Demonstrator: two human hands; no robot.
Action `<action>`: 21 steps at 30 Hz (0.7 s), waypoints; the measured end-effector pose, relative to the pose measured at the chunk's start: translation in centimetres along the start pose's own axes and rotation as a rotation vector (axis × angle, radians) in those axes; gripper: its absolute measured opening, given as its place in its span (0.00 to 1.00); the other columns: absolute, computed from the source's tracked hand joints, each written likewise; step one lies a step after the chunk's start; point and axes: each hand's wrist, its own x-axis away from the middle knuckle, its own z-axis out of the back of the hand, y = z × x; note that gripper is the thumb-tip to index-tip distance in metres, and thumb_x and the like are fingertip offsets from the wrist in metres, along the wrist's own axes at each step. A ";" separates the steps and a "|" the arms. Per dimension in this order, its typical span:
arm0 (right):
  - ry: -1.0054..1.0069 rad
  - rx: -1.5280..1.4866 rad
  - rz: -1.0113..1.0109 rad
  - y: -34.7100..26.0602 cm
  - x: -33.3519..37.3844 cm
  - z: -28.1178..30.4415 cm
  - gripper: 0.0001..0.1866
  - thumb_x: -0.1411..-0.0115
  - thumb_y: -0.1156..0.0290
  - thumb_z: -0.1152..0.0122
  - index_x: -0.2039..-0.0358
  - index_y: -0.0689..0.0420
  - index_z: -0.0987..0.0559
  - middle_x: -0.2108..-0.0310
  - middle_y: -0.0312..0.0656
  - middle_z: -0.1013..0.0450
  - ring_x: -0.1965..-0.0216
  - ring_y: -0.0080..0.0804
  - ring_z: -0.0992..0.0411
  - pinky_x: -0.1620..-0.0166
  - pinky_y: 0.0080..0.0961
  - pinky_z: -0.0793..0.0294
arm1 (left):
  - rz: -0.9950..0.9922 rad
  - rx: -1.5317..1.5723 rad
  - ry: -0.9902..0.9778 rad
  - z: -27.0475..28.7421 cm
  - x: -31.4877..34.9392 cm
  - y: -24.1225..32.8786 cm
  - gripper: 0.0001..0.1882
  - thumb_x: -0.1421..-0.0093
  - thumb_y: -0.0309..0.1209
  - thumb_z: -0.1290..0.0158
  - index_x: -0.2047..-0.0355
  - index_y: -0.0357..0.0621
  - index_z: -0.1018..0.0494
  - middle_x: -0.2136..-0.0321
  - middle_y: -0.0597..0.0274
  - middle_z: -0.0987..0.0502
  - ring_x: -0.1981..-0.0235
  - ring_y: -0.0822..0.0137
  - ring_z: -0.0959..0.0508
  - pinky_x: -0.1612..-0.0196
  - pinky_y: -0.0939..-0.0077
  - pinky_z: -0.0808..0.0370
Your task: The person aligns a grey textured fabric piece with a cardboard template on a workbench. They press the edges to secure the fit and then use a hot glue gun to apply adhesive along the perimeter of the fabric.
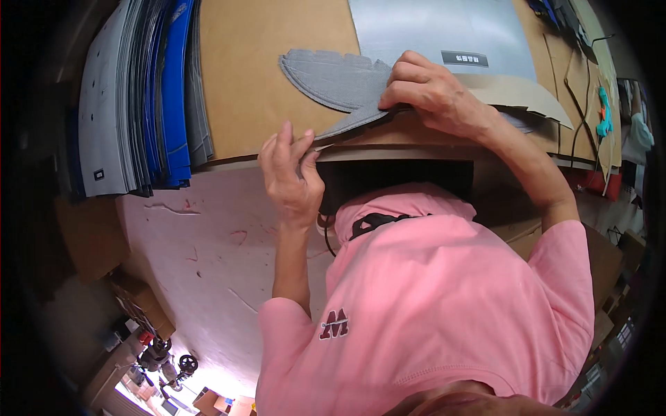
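the brown cardboard-topped table is filling the upper middle of the view, and the pale pink surface below its edge is showing red scuffs. a tall stack of grey and blue sheets is lying at the left end of the table, probably kept there within easy reach of the left arm. a large silver-grey sheet with a dark label is lying flat at the top, beyond the right hand, and a beige cut piece is spreading out under the right forearm. the person's pink shirt is taking up the lower right. the grey felt-like cut piece, curved like a wing with stitched lines, is lying on the cardboard near the table's front edge, its lower tip reaching down to the edge. the right hand is pressing down on the right end of this piece with bent fingers, seemingly to keep it from sliding; it is not wrapping around it. the left hand is standing just below and left of the piece's tip, fingers nearly straight and close together, thumb pinching toward a thin edge at the table's rim; whether it is gripping the grey piece itself or a layer beneath is hard to tell.
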 end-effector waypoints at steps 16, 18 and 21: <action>0.049 -0.025 -0.006 -0.1 0.6 -0.1 0.14 0.55 0.82 0.43 0.67 0.54 0.23 0.70 0.38 0.33 0.60 0.36 0.35 0.55 0.29 0.35 | -0.251 -0.164 0.195 -1.7 0.4 -0.4 0.18 0.54 0.13 0.40 0.61 0.40 0.24 0.74 0.62 0.22 0.71 0.65 0.23 0.50 0.56 0.28; 0.015 0.005 -0.045 -0.2 0.5 0.3 0.13 0.51 0.79 0.42 0.64 0.53 0.23 0.69 0.38 0.31 0.59 0.36 0.34 0.52 0.31 0.37 | -0.223 -0.153 0.161 -1.2 0.2 -0.2 0.18 0.55 0.12 0.40 0.63 0.41 0.23 0.74 0.61 0.22 0.71 0.64 0.23 0.50 0.55 0.28; 0.050 0.123 -0.213 -0.4 2.1 2.5 0.12 0.45 0.74 0.42 0.59 0.51 0.23 0.66 0.37 0.28 0.56 0.33 0.33 0.49 0.36 0.41 | -0.111 -0.148 0.100 0.2 -0.2 0.1 0.16 0.54 0.14 0.40 0.65 0.41 0.22 0.71 0.60 0.21 0.61 0.60 0.24 0.49 0.59 0.29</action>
